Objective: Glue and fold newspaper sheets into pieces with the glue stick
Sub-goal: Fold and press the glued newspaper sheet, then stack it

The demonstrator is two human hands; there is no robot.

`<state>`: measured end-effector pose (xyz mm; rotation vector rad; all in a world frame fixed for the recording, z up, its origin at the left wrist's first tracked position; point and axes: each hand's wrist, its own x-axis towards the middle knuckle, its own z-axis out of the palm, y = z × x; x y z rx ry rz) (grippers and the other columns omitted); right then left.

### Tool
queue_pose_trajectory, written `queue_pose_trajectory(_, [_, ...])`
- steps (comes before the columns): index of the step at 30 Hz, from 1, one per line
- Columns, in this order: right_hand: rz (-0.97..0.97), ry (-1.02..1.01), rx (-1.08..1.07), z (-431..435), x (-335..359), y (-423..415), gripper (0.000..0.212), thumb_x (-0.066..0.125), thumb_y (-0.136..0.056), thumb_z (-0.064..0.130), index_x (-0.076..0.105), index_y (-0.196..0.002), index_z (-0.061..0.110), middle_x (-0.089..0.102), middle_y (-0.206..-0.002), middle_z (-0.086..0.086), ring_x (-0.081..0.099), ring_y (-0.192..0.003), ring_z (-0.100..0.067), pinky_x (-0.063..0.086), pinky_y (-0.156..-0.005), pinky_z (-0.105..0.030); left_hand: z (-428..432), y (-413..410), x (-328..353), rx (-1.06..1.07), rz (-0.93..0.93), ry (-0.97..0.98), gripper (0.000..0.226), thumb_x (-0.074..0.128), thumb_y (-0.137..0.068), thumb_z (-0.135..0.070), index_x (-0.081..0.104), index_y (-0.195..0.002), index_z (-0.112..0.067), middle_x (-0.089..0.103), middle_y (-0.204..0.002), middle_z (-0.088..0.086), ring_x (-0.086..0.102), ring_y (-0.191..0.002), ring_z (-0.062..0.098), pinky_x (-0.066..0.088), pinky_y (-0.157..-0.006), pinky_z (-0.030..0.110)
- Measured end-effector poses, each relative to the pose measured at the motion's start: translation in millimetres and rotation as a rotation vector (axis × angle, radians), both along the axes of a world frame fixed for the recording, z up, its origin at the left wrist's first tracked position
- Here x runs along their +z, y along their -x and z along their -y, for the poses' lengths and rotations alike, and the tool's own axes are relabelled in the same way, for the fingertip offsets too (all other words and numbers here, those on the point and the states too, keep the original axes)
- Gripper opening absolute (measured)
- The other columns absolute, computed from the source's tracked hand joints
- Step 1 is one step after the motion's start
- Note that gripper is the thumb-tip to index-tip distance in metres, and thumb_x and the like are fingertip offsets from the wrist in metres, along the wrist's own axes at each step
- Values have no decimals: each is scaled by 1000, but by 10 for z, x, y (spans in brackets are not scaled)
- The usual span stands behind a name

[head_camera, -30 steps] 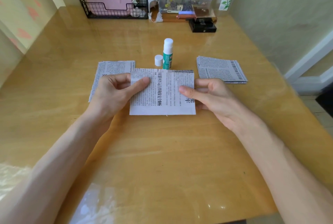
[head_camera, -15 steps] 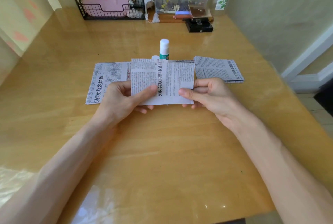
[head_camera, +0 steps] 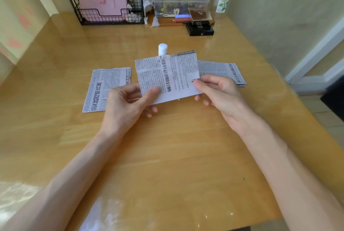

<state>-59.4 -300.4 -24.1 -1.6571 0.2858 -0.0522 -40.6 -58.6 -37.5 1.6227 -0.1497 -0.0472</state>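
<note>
Both hands up: left hand (head_camera: 128, 104) and right hand (head_camera: 219, 95) each pinch the folded rectangular newspaper piece (head_camera: 168, 77) between thumb and fingers, lifted above the glossy wooden worktop (head_camera: 167, 156), white-topped glue stick (head_camera: 162, 49) just behind.

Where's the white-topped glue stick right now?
In the head view, the white-topped glue stick stands at centre, behind the folded newspaper piece held by the left hand and right hand; only its top shows above the paper.

l grip (head_camera: 126, 104), r grip (head_camera: 221, 96) bare; forearms (head_camera: 78, 163) bare
</note>
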Motion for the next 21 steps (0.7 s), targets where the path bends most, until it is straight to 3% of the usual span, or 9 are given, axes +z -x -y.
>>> queue_pose_trajectory(7, [37,-10,-184,339,51,-74,16,70,-102,28,75,-114,20,79,-102,9,61,-68,-9,41,-62,-20,339,-24,31,-87,66,-18,19,76,-95,-23,73,-112,-14,79,-84,7,74,-69,31,62,-62,34])
queue_pose_trajectory(10, [63,-58,-320,549,74,-138,9,69,-102,25,74,-109,23,78,-103,6,60,-64,-7,38,-57,-18,466,-60,32,-94,97,-19,28,76,-95,-20,70,-122,-16,79,-89,4,76,-73,27,64,-63,35])
queue_pose_trajectory(12, [87,-54,-414,689,64,-180,8,69,-102,25,73,-110,24,76,-92,10,57,-61,-5,39,-55,-16,577,-94,22,-110,116,-28,29,76,-95,-19,70,-123,-17,79,-92,3,77,-75,22,64,-64,36])
queue_pose_trajectory(15, [121,-19,-511,870,-3,-247,17,69,-102,22,73,-118,18,74,-85,10,55,-55,-4,42,-52,-13,761,-148,17,-150,147,-57,27,76,-95,-18,70,-121,-15,77,-91,1,76,-77,24,61,-63,30])
queue_pose_trajectory(21, [80,91,-547,994,-146,-328,24,70,-101,21,73,-124,12,77,-97,1,54,-45,1,46,-53,-11,975,-279,17,-172,162,-54,29,76,-96,-19,68,-123,-16,75,-100,9,74,-84,33,61,-65,29])
